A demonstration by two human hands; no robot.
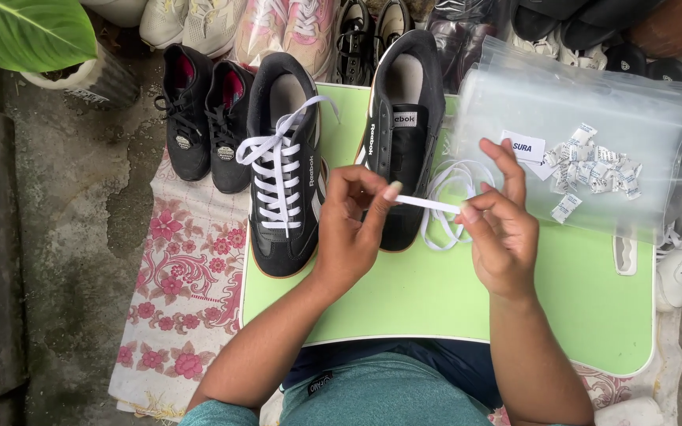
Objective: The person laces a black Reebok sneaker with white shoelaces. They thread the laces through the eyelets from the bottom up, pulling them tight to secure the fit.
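Both hands, left (350, 229) and right (500, 237), pinch white lace (428, 204) taut; lace coil partly hidden behind fingers; unlaced shoe (402, 118) toe covered.

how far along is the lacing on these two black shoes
About halfway. The left shoe is already laced in white. Both the left hand and right hand hold a white lace stretched between them. The right shoe shows no lace yet.

Lace (428, 203): flat white woven cloth, matt. Unlaced shoe (401, 134): black, smooth, leather-like, slight sheen. Laced shoe (284, 162): matt suede-like black, rubbery tan sole. Table (436, 292): smooth light-green plastic, matt. Bags (578, 126): clear glossy plastic. Mat (183, 276): floral cloth. Ground (57, 237): rough concrete.
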